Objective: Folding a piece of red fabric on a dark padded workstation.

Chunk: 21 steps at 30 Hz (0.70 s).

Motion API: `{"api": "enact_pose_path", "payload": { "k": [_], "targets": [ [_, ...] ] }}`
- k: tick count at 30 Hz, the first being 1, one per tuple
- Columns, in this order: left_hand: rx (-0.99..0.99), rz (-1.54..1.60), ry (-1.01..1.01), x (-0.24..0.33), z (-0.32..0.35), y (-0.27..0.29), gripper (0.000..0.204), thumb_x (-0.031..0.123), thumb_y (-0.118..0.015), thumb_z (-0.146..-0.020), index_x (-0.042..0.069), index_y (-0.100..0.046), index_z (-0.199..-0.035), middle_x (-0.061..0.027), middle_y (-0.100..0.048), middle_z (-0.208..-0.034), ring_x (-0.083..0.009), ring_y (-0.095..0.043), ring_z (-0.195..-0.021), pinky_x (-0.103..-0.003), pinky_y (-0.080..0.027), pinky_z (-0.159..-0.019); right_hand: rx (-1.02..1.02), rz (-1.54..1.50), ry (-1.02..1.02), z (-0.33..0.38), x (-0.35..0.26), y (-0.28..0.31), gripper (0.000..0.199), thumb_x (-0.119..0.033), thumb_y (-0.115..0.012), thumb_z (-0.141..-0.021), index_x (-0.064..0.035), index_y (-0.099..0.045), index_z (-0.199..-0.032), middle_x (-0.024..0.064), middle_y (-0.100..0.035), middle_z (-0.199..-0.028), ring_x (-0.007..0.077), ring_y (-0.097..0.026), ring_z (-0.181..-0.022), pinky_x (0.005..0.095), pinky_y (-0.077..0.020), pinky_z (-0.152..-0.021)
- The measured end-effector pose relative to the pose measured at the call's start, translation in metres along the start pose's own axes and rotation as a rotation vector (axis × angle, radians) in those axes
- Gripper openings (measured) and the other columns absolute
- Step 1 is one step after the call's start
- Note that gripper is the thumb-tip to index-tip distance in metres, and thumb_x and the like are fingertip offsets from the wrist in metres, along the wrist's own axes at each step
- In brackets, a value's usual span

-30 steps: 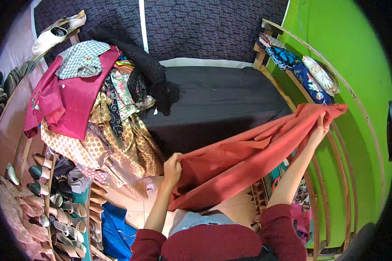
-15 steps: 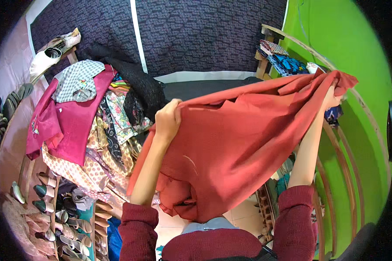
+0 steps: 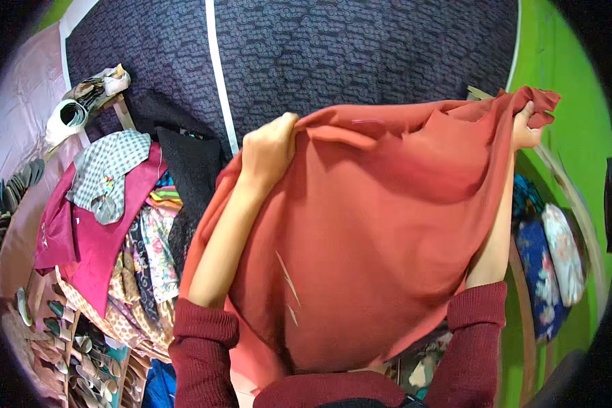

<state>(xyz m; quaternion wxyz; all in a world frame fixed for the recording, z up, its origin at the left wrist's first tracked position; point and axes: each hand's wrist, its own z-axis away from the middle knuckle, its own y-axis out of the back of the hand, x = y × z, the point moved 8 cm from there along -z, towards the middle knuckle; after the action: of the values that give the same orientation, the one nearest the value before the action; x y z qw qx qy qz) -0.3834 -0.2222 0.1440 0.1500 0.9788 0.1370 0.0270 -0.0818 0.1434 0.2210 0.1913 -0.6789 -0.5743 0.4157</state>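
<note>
A dark wall (image 3: 360,54) is rising behind, a green wall (image 3: 554,64) is standing at right, and clothes (image 3: 102,248) are lying heaped at left. The left hand (image 3: 268,149) and right hand (image 3: 525,130) are gripping the cloth (image 3: 374,265) before the torso; it is hanging higher than earlier, hiding the black surface.

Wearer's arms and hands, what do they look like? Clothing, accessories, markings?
Left hand and right hand are bare, no gloves. Left sleeve and right sleeve are maroon knit, ending in thick, seemingly turned-back cuffs partway along the forearms. No watch or bracelet visible, though the right wrist is partly hidden. No clear markings on the sleeves.
</note>
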Motion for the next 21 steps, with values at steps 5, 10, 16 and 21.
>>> {"api": "enact_pose_path", "payload": {
  "k": [5,10,16,21],
  "targets": [
    [-0.348,-0.29,-0.108,-0.087,0.034,-0.142,0.012,0.017,-0.047,-0.083,0.008,-0.044,-0.077,-0.0079,-0.057,-0.063,-0.0257,-0.06,-0.056,-0.036,-0.047,-0.047,-0.177,0.081,0.196,0.102,0.063,-0.035,0.035,-0.031,-0.07,-0.072,0.002,-0.065,-0.083,0.0195,-0.064,-0.073,0.0327,-0.062,-0.067,0.0377,-0.047,-0.059],
    [-0.738,-0.381,0.115,-0.144,0.202,-0.23,0.02,0.028,-0.052,-0.082,0.008,-0.049,-0.084,-0.0082,-0.059,-0.069,-0.0267,-0.061,-0.064,-0.04,-0.047,-0.056,-0.987,0.556,-0.033,0.261,0.184,0.011,0.041,-0.04,-0.064,-0.076,0.0001,-0.059,-0.073,0.0229,-0.059,-0.072,0.0399,-0.057,-0.065,0.0453,-0.0438,-0.056],
    [-0.65,-0.132,0.157,-0.102,0.192,-0.227,0.033,0.019,-0.061,-0.076,0.007,-0.051,-0.105,-0.0099,-0.056,-0.102,-0.0258,-0.049,-0.1,-0.039,-0.039,-0.083,-1.571,0.703,-0.088,0.356,0.26,0.121,0.059,-0.026,-0.062,-0.076,-0.0033,-0.038,-0.126,0.0189,-0.041,-0.128,0.0342,-0.038,-0.119,0.0476,-0.0299,-0.097],
    [-1.203,0.309,0.449,-0.02,0.203,-0.164,0.036,0.032,-0.06,-0.078,0.002,-0.056,-0.098,-0.018,-0.059,-0.091,-0.034,-0.056,-0.088,-0.04,-0.044,-0.078,-1.777,0.506,-0.022,0.334,0.226,0.141,0.037,-0.015,-0.048,-0.085,-0.0011,-0.048,-0.119,0.0169,-0.044,-0.127,0.033,-0.034,-0.124,0.0471,-0.0211,-0.103]
  ]
}}
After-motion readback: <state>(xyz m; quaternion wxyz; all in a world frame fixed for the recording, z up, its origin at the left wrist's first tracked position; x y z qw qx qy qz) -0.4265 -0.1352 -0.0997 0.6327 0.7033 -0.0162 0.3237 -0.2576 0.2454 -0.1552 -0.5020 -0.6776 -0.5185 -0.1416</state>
